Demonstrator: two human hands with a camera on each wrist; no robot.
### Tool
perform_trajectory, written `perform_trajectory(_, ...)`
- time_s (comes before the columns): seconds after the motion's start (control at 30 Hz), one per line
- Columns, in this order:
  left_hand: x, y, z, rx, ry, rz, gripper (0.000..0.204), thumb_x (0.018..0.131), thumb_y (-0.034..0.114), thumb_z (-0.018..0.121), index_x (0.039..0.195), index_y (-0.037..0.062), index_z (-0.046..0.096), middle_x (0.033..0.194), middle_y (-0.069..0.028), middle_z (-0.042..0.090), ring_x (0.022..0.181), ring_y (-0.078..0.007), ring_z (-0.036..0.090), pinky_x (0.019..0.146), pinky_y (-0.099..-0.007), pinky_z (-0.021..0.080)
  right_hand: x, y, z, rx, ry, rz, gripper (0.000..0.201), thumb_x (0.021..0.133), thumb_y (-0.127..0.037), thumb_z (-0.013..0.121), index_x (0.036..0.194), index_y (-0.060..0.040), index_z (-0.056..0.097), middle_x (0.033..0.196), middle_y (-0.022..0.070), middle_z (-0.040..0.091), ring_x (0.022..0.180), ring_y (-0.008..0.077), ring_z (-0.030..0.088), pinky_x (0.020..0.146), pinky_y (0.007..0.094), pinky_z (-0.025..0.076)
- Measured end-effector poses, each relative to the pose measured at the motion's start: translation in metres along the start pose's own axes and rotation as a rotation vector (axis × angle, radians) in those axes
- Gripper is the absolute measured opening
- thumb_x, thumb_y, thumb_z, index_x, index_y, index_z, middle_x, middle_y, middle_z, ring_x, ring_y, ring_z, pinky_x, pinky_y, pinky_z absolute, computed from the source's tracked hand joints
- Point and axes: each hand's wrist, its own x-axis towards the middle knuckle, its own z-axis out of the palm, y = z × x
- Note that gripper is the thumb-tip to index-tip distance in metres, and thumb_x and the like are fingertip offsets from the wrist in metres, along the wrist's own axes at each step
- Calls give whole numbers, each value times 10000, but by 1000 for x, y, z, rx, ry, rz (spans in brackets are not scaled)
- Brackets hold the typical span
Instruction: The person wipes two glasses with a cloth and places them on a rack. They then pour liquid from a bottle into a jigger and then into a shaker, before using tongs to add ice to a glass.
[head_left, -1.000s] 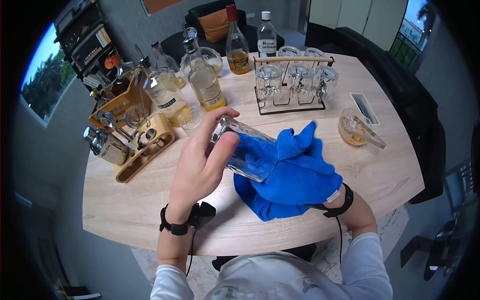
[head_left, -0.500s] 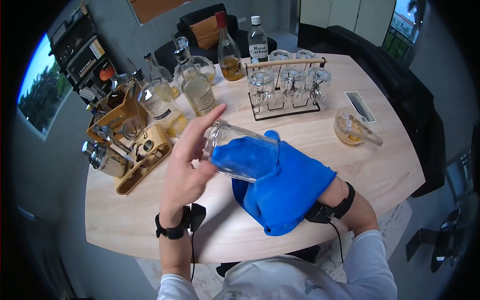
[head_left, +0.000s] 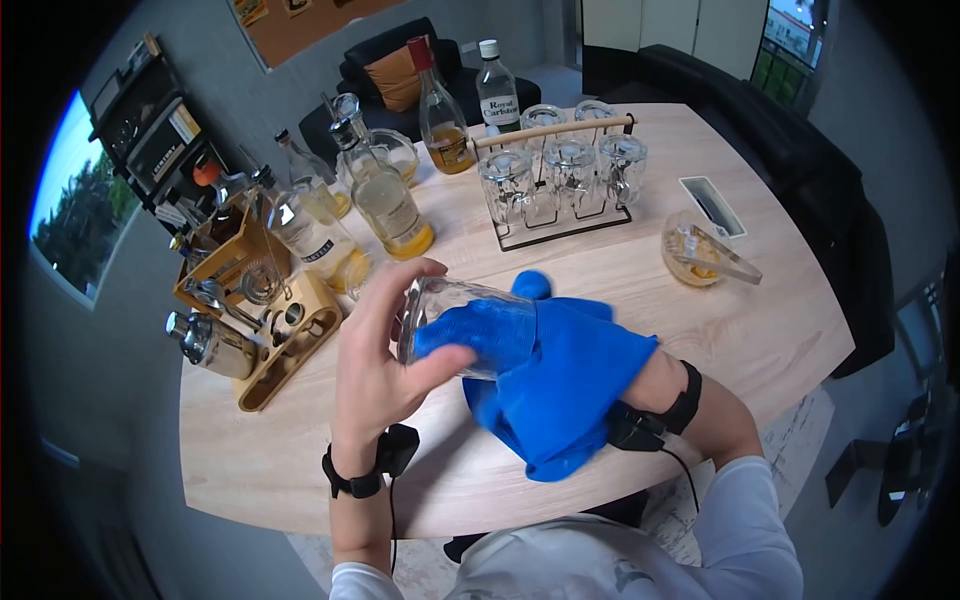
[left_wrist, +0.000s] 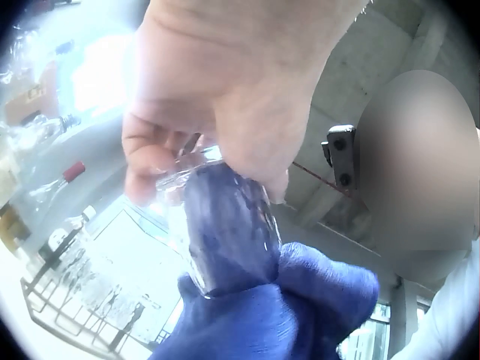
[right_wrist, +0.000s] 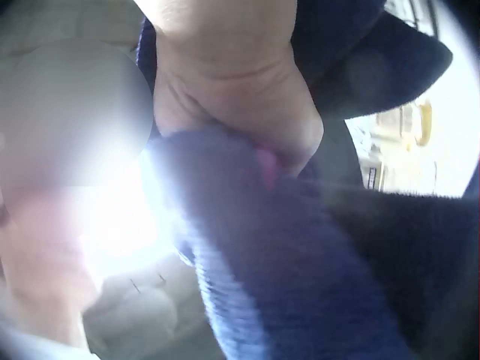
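My left hand [head_left: 375, 370] holds a clear drinking glass [head_left: 425, 305] by its base end, the thumb along the near side and the fingers round the far side. The glass lies on its side above the table, its mouth to the right. A blue cloth [head_left: 570, 385] is stuffed deep inside and shows through the wall, with the rest bunched outside the mouth. My right hand [right_wrist: 240, 112] grips the cloth, which covers most of its fingers. In the left wrist view, the glass [left_wrist: 176, 225] has the cloth [left_wrist: 232, 326] gathered round its mouth.
A wire rack [head_left: 565, 238] with several upside-down glasses stands on the table [head_left: 760, 330]. Several bottles [head_left: 390, 205] are at the back left. Nearer are a wooden bar-tool stand [head_left: 290, 355] and a shaker [head_left: 210, 345]. A glass bowl [head_left: 690, 265] with tongs sits right.
The cloth has gone deeper into the glass. My left fingers loosened off the glass half a second ago and now hold it again. The head view has shifted slightly.
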Motion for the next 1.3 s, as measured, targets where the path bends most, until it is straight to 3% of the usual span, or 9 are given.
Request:
perform_trajectory(0.1,2,-4,-4,12,-3,143,883,600,576,851,1238,31,574,1142,-92,589,928,-179,592,733,-259,484,3,24,15,-174,-3,-273,223,781,-237,701,945,-96,648,956,66,680,840,189,638,749,305,509)
perform_trajectory(0.3,-2,7,-3,-296,24,-72,1036,690,785,632,1355,3,492,1126,-93,600,929,-160,598,726,-240,481,-1,10,9,475,132,-157,370,735,-188,736,1084,-88,660,941,46,682,838,174,634,783,333,510)
perform_trajectory(0.4,-5,9,-12,-455,-146,-241,1040,776,819,481,1376,-30,453,1083,-91,618,914,-158,606,749,-255,481,-5,0,4,214,319,-250,439,752,-230,714,1160,-83,645,988,82,677,876,222,636,807,368,503)
perform_trajectory(0.43,-6,8,-13,-479,-200,-276,1036,800,821,444,1378,-39,444,1071,-90,622,909,-157,609,757,-259,481,-4,-27,-16,-77,132,-68,451,765,-269,702,1170,-80,640,1036,109,666,912,247,632,836,373,496)
perform_trajectory(0.5,-5,4,-9,-323,-130,-133,874,885,701,478,1372,-24,459,1030,-79,630,849,-147,600,761,-261,472,-6,-27,-15,-360,-61,111,465,779,-307,690,1180,-77,634,1084,137,654,947,272,629,865,378,489)
perform_trajectory(0.6,-3,8,-5,-201,-95,-176,591,943,465,538,1316,7,514,1000,-79,631,846,-146,584,784,-278,463,-18,10,12,-636,299,-191,469,809,-387,653,1155,-71,641,1145,182,621,979,304,618,866,371,487)
perform_trajectory(0.7,-3,6,0,-199,-80,-209,484,922,362,605,1253,12,550,992,-92,629,892,-156,585,805,-286,463,-22,10,8,-743,310,-172,444,821,-361,663,1151,-64,643,1163,178,616,986,258,623,892,374,479)
perform_trajectory(0.93,-2,0,4,-197,-9,80,653,775,445,755,1212,0,563,1093,-119,605,961,-224,617,843,-295,475,-8,-2,-3,168,-95,-19,650,735,-419,718,1315,-171,560,1244,134,587,1142,342,539,997,435,396)
perform_trajectory(1.3,-6,14,1,-413,-13,-143,591,856,290,698,1330,25,466,1069,-80,587,960,-136,582,812,-265,479,11,-11,-22,128,-22,-110,635,738,-357,723,1304,-131,541,1194,141,594,1081,337,568,929,426,437)
